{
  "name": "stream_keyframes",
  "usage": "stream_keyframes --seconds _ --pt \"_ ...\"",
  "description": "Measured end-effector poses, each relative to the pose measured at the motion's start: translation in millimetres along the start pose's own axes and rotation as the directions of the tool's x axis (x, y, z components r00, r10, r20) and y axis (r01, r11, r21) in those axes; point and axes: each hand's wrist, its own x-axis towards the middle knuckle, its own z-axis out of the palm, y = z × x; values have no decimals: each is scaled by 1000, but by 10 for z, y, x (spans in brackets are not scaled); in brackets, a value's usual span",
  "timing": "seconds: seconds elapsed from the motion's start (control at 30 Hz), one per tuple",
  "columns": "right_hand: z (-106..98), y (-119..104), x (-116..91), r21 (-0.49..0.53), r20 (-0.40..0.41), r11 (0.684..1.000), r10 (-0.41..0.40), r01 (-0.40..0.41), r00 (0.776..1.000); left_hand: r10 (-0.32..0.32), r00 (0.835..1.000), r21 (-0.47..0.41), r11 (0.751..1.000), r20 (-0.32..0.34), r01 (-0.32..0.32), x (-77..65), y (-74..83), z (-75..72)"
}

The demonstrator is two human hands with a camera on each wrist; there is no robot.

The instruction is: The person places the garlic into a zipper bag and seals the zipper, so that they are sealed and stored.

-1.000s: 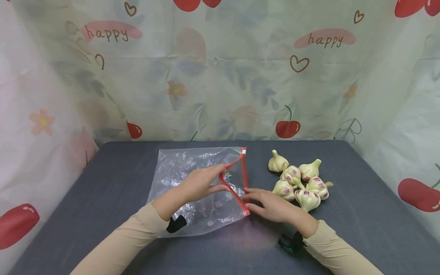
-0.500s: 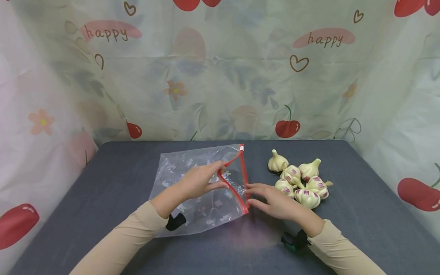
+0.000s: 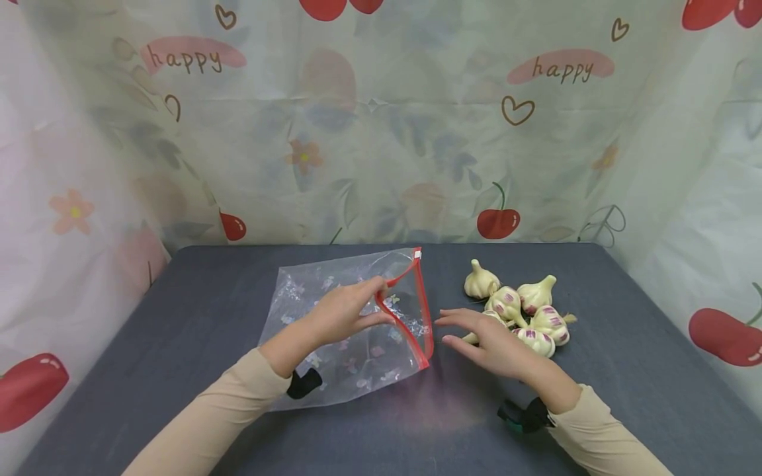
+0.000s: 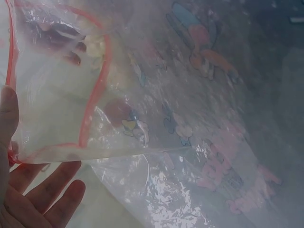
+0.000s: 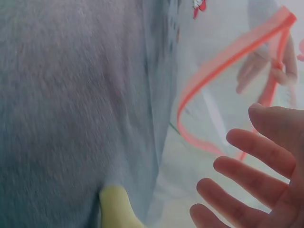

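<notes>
A clear zip bag (image 3: 351, 370) with a red-edged mouth and small printed figures lies on the dark table, its mouth spread apart toward the right. My left hand (image 3: 342, 314) pinches one red edge of that mouth between thumb and fingers; the left wrist view shows the thumb (image 4: 7, 114) over the rim. My right hand (image 3: 491, 344) hovers just right of the mouth, apart from it, with fingers spread and nothing held. Beyond and partly behind it sits a cluster of several garlic bulbs (image 3: 506, 304). One bulb's stem (image 5: 116, 206) shows low in the right wrist view.
A white slider (image 3: 418, 254) sits at the far end of the bag's red zip. The dark table (image 3: 196, 317) is enclosed at the back and sides by a printed cloth (image 3: 381, 145).
My right hand has let go of the bag's near red edge and moved right, toward the garlic. The mouth has opened wider, while my left hand keeps its pinch.
</notes>
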Motion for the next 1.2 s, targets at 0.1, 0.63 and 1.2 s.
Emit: stream_keyframes --seconds 0.1,0.63,1.2 --pt "-65 35 -42 -30 -65 999 -15 13 998 2 1000 -3 1000 -3 -2 -2 -5 -1" --pt "-266 327 -214 -177 -243 984 -79 36 967 -12 1000 -3 1000 -1 12 -18 -23 2" --pt "-197 498 -216 -152 -98 986 50 -64 994 -43 999 -14 999 27 44 -32 -2 -11"
